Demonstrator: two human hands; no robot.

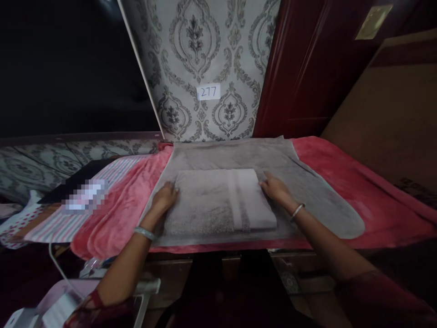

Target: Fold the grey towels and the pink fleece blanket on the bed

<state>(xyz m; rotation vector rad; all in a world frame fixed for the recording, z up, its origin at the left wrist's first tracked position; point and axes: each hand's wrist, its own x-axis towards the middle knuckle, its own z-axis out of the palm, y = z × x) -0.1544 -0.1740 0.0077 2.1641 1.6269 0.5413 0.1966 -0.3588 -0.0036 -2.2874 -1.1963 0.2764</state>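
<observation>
A red blanket (341,182) covers the bench, with a striped cloth (61,223) lying over its left end. Behind, patterned wallpaper (205,54) carries a small white label (208,92) reading 277. A dark red door (307,68) stands to the right of it, and a brown cardboard panel (392,114) leans further right. A white cable (58,264) hangs below the striped cloth.

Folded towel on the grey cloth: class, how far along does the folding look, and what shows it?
Done: the folded towel lies as a neat rectangle on the grey cloth. In hand: the left hand and right hand rest flat on its two side edges. Left: possibly another fold or moving it off; the towel is not yet lifted.
</observation>
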